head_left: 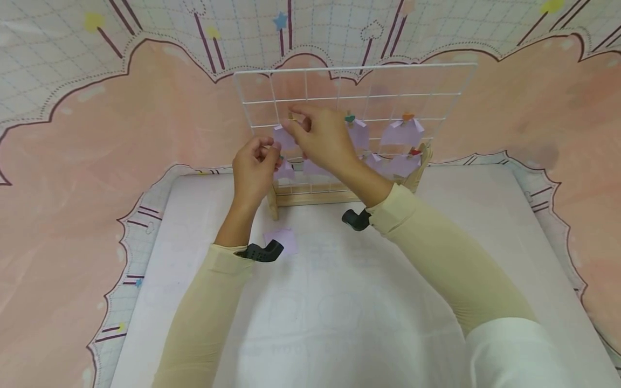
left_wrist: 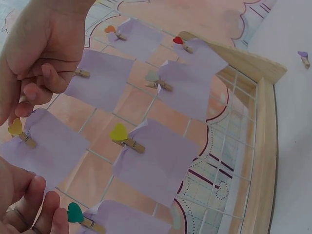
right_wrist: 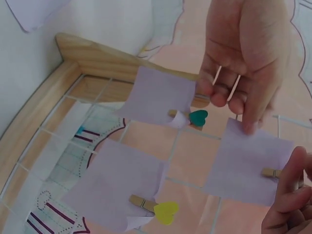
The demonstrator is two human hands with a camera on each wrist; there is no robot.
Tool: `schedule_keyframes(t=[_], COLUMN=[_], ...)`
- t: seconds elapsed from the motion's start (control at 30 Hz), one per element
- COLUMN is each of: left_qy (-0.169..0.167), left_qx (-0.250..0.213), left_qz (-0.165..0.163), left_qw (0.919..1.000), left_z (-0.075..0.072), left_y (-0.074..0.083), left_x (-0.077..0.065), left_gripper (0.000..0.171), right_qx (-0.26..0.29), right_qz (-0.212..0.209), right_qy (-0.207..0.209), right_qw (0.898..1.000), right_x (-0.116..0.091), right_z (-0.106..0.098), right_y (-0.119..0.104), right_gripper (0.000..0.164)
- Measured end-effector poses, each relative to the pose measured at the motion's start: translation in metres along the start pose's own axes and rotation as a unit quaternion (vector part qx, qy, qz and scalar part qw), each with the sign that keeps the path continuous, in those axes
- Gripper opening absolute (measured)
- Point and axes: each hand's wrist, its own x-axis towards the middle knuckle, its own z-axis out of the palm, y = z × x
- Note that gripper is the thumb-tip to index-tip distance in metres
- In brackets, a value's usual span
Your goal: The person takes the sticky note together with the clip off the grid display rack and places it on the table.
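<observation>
A purple paper note [left_wrist: 53,141] hangs at the upper left of a white wire grid [head_left: 412,96], held by a small wooden clip with a yellow-orange heart [left_wrist: 15,126]. My left hand [head_left: 254,170] pinches the note's lower edge; in the right wrist view one of its digits overlaps the paper. Below it sits a green-heart clip [right_wrist: 197,118] on another note [right_wrist: 158,95]. My right hand [head_left: 325,134] is right at the yellow-orange-heart clip, thumb and index finger parted around it. The right wrist view shows the clip's wooden end beside these fingers.
More purple notes [head_left: 402,132] hang on the grid from heart clips, among them a yellow one [left_wrist: 119,131]. A wooden base [head_left: 315,199] supports the grid. On the white tabletop [head_left: 349,302] lies a loose purple note [head_left: 287,241]. A purple-heart clip [left_wrist: 303,57] lies apart.
</observation>
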Motion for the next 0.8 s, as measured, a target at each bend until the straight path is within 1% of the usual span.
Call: schedule_keyframes(t=[0.2, 0.37, 0.6, 0.8], left_qy=[0.004, 0.006, 0.01, 0.013], left_qx=[-0.001, -0.004, -0.008, -0.002], left_qz=[0.003, 0.006, 0.0, 0.002], left_qw=[1.0, 1.0, 0.9999, 0.9999], left_z=[0.0002, 0.0001, -0.0003, -0.0004], left_y=[0.0002, -0.0006, 0.0, -0.0003], left_x=[-0.0011, -0.0017, -0.0027, -0.0035], left_gripper=[0.021, 0.019, 0.018, 0.018], right_qx=[-0.027, -0.028, 0.007, 0.045], right_qz=[0.011, 0.006, 0.006, -0.011], right_qy=[0.0, 0.011, 0.021, 0.042], right_qw=[1.0, 1.0, 1.0, 0.998], right_x=[0.0014, 0.0006, 0.0005, -0.0001], right_z=[0.0026, 0.0044, 0.0056, 0.0083], right_y=[-0.0025, -0.0017, 0.0006, 0.0045], right_gripper=[0.037, 0.032, 0.022, 0.018])
